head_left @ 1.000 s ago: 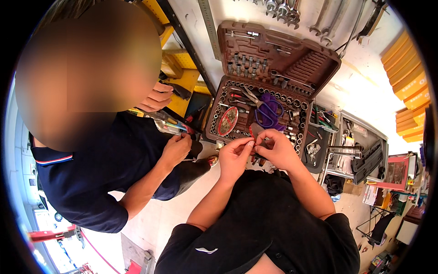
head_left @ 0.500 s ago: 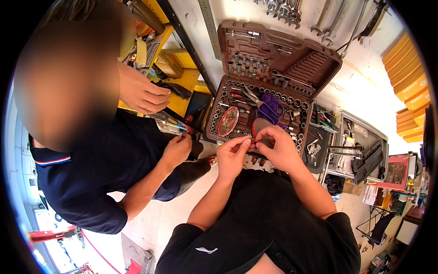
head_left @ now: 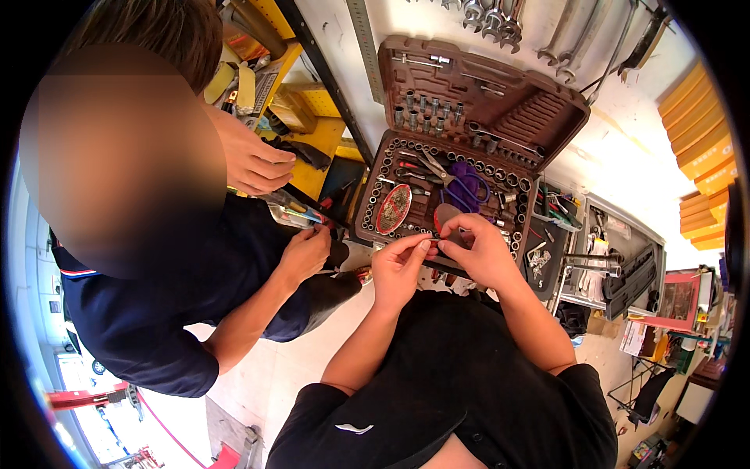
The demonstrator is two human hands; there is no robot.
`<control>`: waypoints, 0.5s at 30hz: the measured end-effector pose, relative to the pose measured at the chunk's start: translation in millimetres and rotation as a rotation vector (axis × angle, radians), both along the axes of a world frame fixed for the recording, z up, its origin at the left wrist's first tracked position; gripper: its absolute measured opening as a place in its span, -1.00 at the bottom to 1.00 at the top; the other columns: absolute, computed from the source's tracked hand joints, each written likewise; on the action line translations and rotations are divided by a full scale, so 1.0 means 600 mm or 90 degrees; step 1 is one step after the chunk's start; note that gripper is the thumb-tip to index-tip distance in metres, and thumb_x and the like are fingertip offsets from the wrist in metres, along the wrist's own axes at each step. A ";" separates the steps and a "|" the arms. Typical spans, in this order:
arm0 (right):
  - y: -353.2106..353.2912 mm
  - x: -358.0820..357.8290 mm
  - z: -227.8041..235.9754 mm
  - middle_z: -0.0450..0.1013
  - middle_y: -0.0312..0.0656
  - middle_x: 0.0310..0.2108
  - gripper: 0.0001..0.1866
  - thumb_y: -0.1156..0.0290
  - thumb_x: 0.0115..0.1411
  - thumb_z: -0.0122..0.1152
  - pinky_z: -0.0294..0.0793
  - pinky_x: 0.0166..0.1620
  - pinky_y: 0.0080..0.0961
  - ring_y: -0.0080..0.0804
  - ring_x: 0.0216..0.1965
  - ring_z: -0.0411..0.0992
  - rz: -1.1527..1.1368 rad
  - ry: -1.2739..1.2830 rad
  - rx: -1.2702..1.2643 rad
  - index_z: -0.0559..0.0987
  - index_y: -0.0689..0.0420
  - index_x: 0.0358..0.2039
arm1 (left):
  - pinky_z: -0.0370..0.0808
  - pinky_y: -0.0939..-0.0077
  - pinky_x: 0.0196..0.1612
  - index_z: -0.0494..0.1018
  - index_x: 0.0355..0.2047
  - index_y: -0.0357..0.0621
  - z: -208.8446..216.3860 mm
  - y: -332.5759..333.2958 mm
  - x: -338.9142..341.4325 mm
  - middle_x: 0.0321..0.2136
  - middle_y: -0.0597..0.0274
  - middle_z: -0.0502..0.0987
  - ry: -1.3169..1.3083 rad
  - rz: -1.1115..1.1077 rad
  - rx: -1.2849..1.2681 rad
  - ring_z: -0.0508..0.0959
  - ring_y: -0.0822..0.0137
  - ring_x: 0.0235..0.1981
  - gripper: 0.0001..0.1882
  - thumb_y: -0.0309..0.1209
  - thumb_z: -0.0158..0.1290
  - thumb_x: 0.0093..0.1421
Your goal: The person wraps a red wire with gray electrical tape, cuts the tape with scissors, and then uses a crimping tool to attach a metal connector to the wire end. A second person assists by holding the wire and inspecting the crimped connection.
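Note:
My left hand (head_left: 400,270) and my right hand (head_left: 478,254) meet at the near edge of an open brown socket-set case (head_left: 361,220). Fingertips of both are pinched together around a tiny, partly reddish piece, too small to make out. Just beyond my right fingers, a second red-rimmed dish (head_left: 446,213) shows in part. An oval red-rimmed dish (head_left: 394,209) of small metallic bits rests on the case, beyond my left hand. Scissors (head_left: 434,166) with purple handles lie across the tools, beside a crumpled purple item (head_left: 462,194).
At my left stands a person in a dark shirt (head_left: 148,328), arms near the case. A yellow shelf (head_left: 322,176) is behind them. Wrenches (head_left: 492,23) hang on the wall ahead. A grey tool drawer (head_left: 605,258) and yellow bins (head_left: 695,133) are at the right.
The view has shifted slightly, and the person at left has leaned a little nearer. Both my hands stay pinched together in about the same place.

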State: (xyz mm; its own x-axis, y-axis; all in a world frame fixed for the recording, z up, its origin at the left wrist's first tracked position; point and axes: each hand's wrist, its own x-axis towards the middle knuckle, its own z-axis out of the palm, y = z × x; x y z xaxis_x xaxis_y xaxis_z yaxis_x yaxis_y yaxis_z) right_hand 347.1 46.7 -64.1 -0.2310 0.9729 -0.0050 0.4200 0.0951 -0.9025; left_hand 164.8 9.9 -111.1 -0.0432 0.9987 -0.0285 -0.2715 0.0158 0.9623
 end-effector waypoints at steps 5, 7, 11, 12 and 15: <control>0.003 -0.003 -0.001 0.53 -0.10 -0.27 -0.77 0.34 0.11 0.46 0.48 -0.14 -0.34 -0.19 -0.23 0.51 -0.005 0.017 -0.007 0.64 0.12 -0.26 | 0.66 0.51 -0.08 0.59 -0.04 -0.38 -0.006 -0.002 0.001 -0.20 0.12 0.68 -0.017 -0.006 0.027 0.70 0.38 -0.20 -0.80 -0.59 0.15 0.36; 0.003 -0.004 0.000 0.53 -0.10 -0.27 -0.78 0.36 0.11 0.45 0.48 -0.13 -0.33 -0.17 -0.23 0.51 -0.004 0.023 -0.005 0.64 0.12 -0.26 | 0.66 0.48 -0.07 0.56 -0.06 -0.40 -0.001 -0.002 -0.001 -0.21 0.08 0.68 -0.008 -0.016 0.035 0.71 0.34 -0.19 -0.82 -0.63 0.14 0.34; 0.001 -0.012 0.015 0.54 -0.10 -0.26 -0.80 0.42 0.10 0.44 0.49 -0.10 -0.31 -0.13 -0.20 0.52 0.018 0.025 0.023 0.64 0.13 -0.27 | 0.65 0.48 -0.05 0.52 -0.09 -0.39 0.001 -0.002 -0.012 -0.21 0.08 0.67 0.030 -0.046 0.029 0.70 0.33 -0.17 -0.84 -0.67 0.14 0.32; 0.002 -0.014 0.016 0.54 -0.10 -0.25 -0.81 0.44 0.09 0.44 0.50 -0.08 -0.30 -0.11 -0.17 0.53 0.023 0.017 0.036 0.64 0.14 -0.27 | 0.65 0.48 -0.05 0.52 -0.09 -0.39 0.000 -0.001 -0.014 -0.21 0.08 0.67 0.033 -0.053 0.026 0.70 0.33 -0.17 -0.84 -0.68 0.14 0.32; 0.003 -0.020 0.021 0.55 -0.10 -0.19 -0.81 0.46 0.08 0.43 0.51 -0.01 -0.28 -0.07 -0.09 0.54 0.047 -0.002 0.069 0.63 0.14 -0.28 | 0.63 0.52 -0.05 0.52 -0.12 -0.37 0.000 -0.003 -0.023 -0.21 0.13 0.67 0.009 -0.057 0.021 0.69 0.38 -0.17 -0.86 -0.67 0.15 0.31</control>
State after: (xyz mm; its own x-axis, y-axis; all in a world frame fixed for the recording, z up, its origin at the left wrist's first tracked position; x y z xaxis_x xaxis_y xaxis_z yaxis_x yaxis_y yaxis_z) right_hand 335.2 48.3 -51.5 -0.3016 0.9484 0.0981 0.4112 0.2222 -0.8841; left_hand 150.8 8.4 -111.3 0.0456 0.9990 0.0037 -0.2567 0.0081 0.9664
